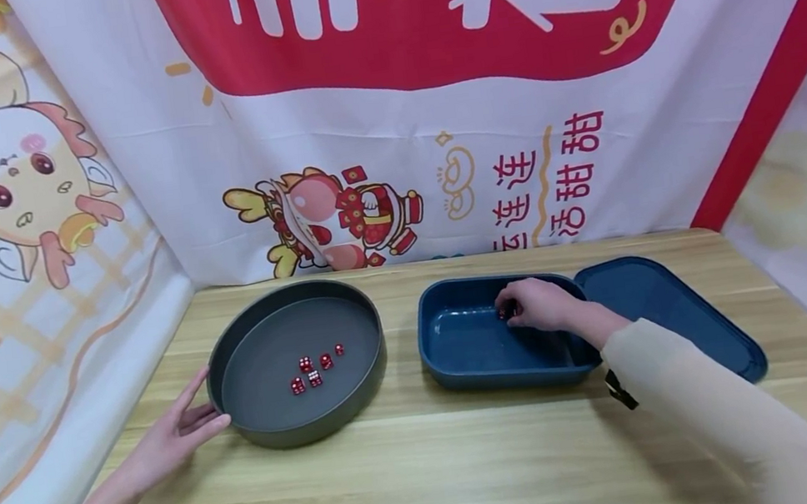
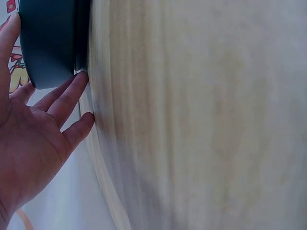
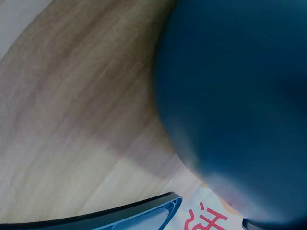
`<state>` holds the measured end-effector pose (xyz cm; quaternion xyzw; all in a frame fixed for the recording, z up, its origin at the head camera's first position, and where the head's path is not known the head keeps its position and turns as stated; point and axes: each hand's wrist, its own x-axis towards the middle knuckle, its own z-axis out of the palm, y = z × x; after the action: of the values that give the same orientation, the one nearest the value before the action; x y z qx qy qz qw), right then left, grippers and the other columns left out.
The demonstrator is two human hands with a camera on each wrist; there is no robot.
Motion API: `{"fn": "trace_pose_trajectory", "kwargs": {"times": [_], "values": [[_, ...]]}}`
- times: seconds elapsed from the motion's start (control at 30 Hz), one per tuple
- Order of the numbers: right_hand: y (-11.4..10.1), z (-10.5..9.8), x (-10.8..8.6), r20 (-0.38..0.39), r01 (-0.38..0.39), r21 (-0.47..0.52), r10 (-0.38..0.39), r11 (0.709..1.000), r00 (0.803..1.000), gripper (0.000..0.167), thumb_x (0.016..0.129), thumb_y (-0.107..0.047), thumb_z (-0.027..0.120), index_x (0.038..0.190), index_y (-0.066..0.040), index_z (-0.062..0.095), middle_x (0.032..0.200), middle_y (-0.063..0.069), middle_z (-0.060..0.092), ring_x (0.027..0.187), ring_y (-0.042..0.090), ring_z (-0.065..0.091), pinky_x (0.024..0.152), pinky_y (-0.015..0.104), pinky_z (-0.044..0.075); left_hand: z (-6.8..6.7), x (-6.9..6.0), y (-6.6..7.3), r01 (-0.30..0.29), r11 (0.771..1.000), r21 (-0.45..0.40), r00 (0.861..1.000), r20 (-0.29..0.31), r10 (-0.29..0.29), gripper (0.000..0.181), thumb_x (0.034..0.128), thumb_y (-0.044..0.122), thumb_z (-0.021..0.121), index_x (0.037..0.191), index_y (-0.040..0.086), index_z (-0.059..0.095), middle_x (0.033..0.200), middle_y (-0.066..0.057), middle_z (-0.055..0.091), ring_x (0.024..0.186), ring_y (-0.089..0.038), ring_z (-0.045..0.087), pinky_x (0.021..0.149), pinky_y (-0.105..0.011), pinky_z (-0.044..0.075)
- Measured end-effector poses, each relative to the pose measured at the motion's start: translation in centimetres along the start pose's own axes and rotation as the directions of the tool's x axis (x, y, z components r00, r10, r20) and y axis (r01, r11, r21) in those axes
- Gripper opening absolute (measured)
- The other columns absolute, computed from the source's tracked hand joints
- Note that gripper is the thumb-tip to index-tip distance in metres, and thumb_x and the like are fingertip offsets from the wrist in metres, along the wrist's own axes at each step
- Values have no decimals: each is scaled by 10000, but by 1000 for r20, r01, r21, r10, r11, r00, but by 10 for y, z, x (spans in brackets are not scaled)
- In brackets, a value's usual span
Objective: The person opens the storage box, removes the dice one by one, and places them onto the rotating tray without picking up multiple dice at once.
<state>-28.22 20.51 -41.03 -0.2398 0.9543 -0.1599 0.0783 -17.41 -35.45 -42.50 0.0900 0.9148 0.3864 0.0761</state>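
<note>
A round dark grey pan (image 1: 283, 439) stands at the left of the table, with several red dice (image 1: 315, 377) on its floor right of the middle. My left hand (image 1: 177, 435) touches the pan's left side with fingers spread; in the left wrist view the fingers (image 2: 67, 103) lie against the pan's dark wall (image 2: 48, 45). Inside a blue rectangular box (image 1: 464, 379), my right hand (image 1: 542, 305) pinches something dark red, likely dice (image 1: 507, 309), partly hidden by the fingers. The right wrist view shows the box's blue wall (image 3: 230, 105) close up, without the hand.
A blue lid (image 1: 683, 310) lies on the wooden table (image 1: 402, 487) behind and right of the box, one end beside it; its edge (image 3: 144, 211) shows in the right wrist view. Printed cloth (image 1: 393, 169) hangs at the back and both sides.
</note>
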Motion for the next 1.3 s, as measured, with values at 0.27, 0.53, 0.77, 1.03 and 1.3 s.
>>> {"fn": "trace_pose_trajectory", "kwargs": {"times": [0.27,0.53,0.77,1.03,1.3], "values": [[0,5,1,24,28,-3,-28,1000,999,210,882,-73,722,1090,-90,708,998,18,669,849,161,588,826,408,514,1,0,-2,10,1000,-9,1000,-2,-10,875,972,324,614,1576,168,1,1316,-408,447,1203,-488,494,981,-615,345],[0,6,2,28,35,-15,-35,999,999,145,891,-87,716,1032,-121,725,959,-6,659,824,154,574,812,397,512,1,1,-4,-4,1000,-14,1000,-1,4,872,973,314,616,1575,152,7,1314,-410,446,1209,-486,489,984,-598,343],[-15,-9,2,-32,114,9,-114,993,993,109,887,-126,730,995,-139,731,927,-25,652,779,133,562,742,340,511,1,1,-6,-14,1000,-1,1000,-8,14,871,971,299,622,1575,150,14,1303,-400,468,1199,-465,508,966,-574,375],[-49,-27,11,-72,191,32,-189,981,979,121,889,-155,733,1010,-156,733,905,-51,647,756,130,551,694,286,495,2,0,-3,-7,1000,-6,1000,-1,7,870,971,272,624,1574,134,11,1306,-400,464,1189,-471,514,973,-583,371],[-88,-34,28,-36,235,26,-234,972,972,116,907,-156,711,1021,-143,729,896,-65,656,767,109,570,719,275,496,1,0,-3,-17,1000,-26,1000,-3,17,869,972,247,625,1573,134,8,1305,-411,453,1193,-482,505,975,-578,368]]}}
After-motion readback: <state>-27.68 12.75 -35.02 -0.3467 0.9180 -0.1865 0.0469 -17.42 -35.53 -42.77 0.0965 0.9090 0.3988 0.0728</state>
